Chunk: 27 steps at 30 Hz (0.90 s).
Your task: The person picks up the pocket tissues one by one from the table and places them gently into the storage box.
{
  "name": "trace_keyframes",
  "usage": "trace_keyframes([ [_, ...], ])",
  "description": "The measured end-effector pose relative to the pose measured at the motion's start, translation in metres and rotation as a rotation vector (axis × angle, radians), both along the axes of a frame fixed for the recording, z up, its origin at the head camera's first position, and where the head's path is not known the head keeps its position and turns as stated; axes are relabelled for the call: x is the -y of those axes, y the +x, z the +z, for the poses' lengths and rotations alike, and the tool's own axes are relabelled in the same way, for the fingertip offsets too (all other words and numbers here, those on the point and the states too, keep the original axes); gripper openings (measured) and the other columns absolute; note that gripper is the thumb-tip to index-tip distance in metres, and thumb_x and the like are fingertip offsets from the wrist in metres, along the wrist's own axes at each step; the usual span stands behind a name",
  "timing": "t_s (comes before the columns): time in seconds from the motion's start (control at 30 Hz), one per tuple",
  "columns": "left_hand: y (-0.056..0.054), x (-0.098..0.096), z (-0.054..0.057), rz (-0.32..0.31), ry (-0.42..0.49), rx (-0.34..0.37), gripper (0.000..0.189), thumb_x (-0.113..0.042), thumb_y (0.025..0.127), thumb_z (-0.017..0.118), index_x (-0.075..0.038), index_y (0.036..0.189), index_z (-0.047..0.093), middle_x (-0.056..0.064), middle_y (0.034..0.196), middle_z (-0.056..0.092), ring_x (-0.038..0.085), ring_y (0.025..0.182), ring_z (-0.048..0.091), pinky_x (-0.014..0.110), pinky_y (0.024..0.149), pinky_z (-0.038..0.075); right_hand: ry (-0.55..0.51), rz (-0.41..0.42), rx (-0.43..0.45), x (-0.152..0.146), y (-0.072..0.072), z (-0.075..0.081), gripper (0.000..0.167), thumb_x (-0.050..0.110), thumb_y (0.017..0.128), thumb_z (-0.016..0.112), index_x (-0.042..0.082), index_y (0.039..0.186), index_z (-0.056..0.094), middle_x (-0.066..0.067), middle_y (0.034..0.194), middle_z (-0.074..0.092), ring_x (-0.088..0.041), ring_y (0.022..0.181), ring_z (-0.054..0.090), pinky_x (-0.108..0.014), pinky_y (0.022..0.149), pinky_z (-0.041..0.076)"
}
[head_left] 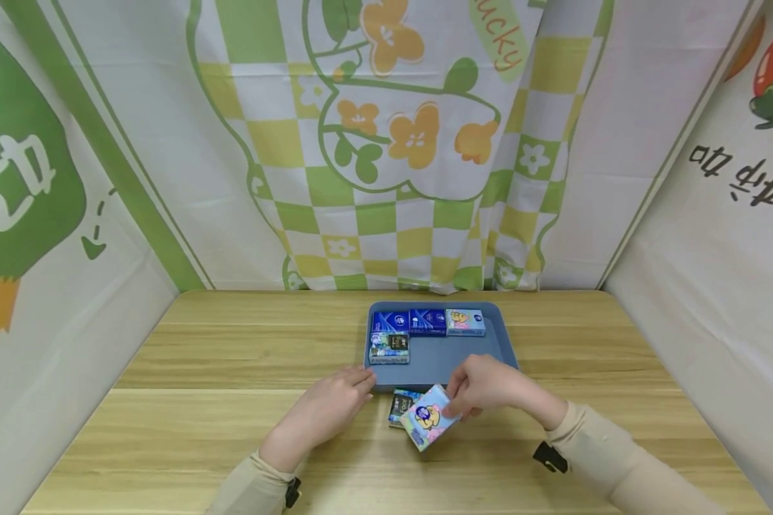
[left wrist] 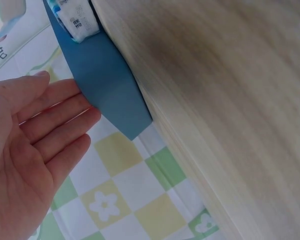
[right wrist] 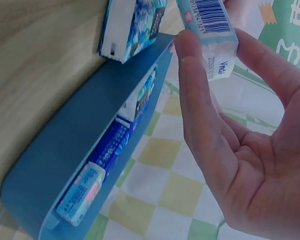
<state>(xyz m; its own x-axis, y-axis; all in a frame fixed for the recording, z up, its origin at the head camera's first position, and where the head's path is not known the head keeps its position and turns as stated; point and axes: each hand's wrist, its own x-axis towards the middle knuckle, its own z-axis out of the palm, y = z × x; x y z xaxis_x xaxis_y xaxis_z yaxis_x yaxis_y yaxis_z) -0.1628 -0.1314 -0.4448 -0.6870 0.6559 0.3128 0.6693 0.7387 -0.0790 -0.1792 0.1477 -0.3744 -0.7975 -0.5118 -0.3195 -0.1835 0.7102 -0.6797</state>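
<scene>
My right hand (head_left: 489,386) pinches a light blue tissue pack (head_left: 430,417) with a yellow cartoon figure, held tilted in front of the tray. In the right wrist view the barcode side of that pack (right wrist: 210,25) sits between thumb and fingers. Partly behind it, a dark-labelled floral tissue pack (head_left: 399,408) lies on the table. My left hand (head_left: 327,404), fingers straight, touches the front left corner of the blue-grey tray (head_left: 438,354). Its palm (left wrist: 20,165) holds nothing in the left wrist view.
Along the tray's back stand two dark blue packs (head_left: 391,322) (head_left: 428,322) and a light blue cartoon pack (head_left: 466,322). A floral pack (head_left: 389,347) sits in front at the left. Behind the wooden table (head_left: 245,343) hangs a checked cloth (head_left: 373,236).
</scene>
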Motion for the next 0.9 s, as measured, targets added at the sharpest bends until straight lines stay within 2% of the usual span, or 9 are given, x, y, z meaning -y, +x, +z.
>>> trace_keyframes([
  [0.33,0.000,0.000,0.000,-0.009,0.017,-0.011,0.029,-0.017,0.092,0.061,0.000,0.115,0.066,0.015,0.116,0.067,0.027,0.109,0.064,0.040,0.100,0.051,0.006,-0.015,-0.033,-0.004,-0.011,0.013,0.024,0.025,0.074,0.079,0.008,0.084,0.066,-0.003,0.065,0.070,-0.014,0.056,0.065,-0.033,0.058,0.058],
  [0.5,0.000,0.000,0.001,-0.011,0.015,-0.008,0.029,-0.018,0.092,0.060,0.000,0.115,0.066,0.014,0.117,0.067,0.027,0.109,0.064,0.039,0.100,0.050,0.004,-0.057,-0.020,-0.004,-0.017,0.017,0.027,0.025,0.075,0.079,0.007,0.088,0.065,-0.004,0.065,0.070,-0.015,0.057,0.066,-0.032,0.060,0.059],
  [0.7,0.001,0.000,0.001,-0.002,0.014,0.007,0.029,-0.018,0.092,0.059,-0.001,0.116,0.066,0.014,0.118,0.066,0.027,0.111,0.063,0.039,0.101,0.050,-0.003,-0.087,-0.009,-0.005,-0.025,0.020,0.028,0.024,0.075,0.080,0.005,0.089,0.064,-0.005,0.067,0.070,-0.023,0.063,0.069,-0.028,0.058,0.059],
  [0.9,0.002,0.000,0.003,0.000,0.018,0.018,0.030,-0.018,0.092,0.059,-0.001,0.116,0.066,0.014,0.118,0.066,0.028,0.111,0.063,0.040,0.102,0.049,0.005,-0.109,-0.013,-0.005,-0.032,0.024,0.028,0.023,0.075,0.080,0.005,0.088,0.063,-0.006,0.066,0.070,-0.018,0.058,0.067,-0.029,0.058,0.059],
])
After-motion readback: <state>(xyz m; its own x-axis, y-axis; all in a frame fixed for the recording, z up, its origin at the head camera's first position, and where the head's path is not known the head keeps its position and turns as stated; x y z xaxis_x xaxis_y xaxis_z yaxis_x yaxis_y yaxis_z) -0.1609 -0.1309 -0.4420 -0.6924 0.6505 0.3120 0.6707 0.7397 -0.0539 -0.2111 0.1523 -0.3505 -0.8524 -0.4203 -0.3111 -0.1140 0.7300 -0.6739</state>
